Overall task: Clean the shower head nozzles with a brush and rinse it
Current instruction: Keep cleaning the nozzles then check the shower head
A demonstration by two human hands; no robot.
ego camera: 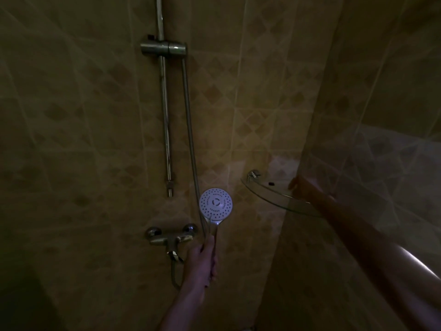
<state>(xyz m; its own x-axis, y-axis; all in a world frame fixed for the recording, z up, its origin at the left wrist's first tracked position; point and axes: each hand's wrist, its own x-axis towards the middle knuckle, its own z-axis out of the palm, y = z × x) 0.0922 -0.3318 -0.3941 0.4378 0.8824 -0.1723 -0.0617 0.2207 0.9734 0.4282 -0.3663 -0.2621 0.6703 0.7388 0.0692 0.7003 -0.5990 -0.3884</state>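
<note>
Low in the middle of the frame, left hand (202,261) grips the shower head (216,203) by its handle, so no brush in it.

Handle runs pretty much straight up out of the fist, nozzle face tipped back at the camera, hose (188,120) hanging just to its left. Further back at right, the right hand (298,186) reaches over the glass corner shelf (274,189); it's too dark to tell if the fingers are spread or pinching anything. No brush visible, my guess is it's on that shelf.

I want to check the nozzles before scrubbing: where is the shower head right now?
The shower head is low in the middle of the head view, held up by its handle in the left hand, just right of the mixer tap and left of the glass corner shelf.
</note>
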